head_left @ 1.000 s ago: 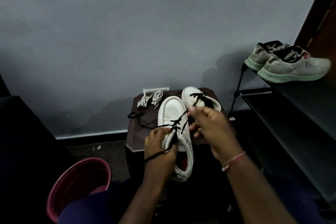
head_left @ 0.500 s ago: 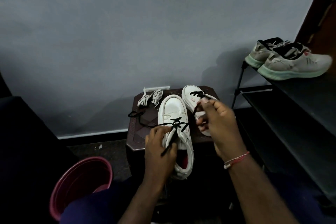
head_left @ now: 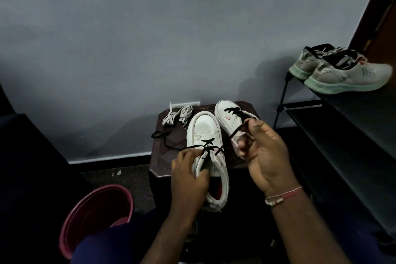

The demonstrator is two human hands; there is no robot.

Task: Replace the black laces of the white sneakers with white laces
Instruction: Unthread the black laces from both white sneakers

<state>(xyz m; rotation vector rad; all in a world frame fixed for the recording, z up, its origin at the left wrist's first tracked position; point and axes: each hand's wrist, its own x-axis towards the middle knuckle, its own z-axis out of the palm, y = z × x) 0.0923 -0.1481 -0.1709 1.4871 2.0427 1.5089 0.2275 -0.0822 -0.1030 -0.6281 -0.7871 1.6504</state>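
Higher and further right than a second ago, the right hand (head_left: 265, 156) has drawn another stretch of the black lace (head_left: 207, 142) out of the eyelets, and only the lowest crossings near the toe look threaded.

Well left of the grip and below it, a red bucket (head_left: 102, 187) stands on the floor, clear of the work. Up on the brown stool (head_left: 162, 163), the lace's freed tail trails out leftward from the holding hand, and the white laces (head_left: 180, 114) lie bundled beyond it by the wall, likely waiting their turn.

The left hand (head_left: 188, 178) wraps the collar of the near white sneaker (head_left: 203, 126), thumb inside the opening, probably bracing it against the pull. Its heel overhangs the stool's front edge.

Right of that hold, the other hand pinches the lace between thumb and fingertips, with the strand running slack-to-taut down to the shoe. Just behind this pinch the second sneaker (head_left: 225, 109) sits fully laced in black.

Further right, a dark shoe rack (head_left: 342, 126) carrying grey trainers (head_left: 347, 75) bounds the sweep; upward looks the freest way to pull.
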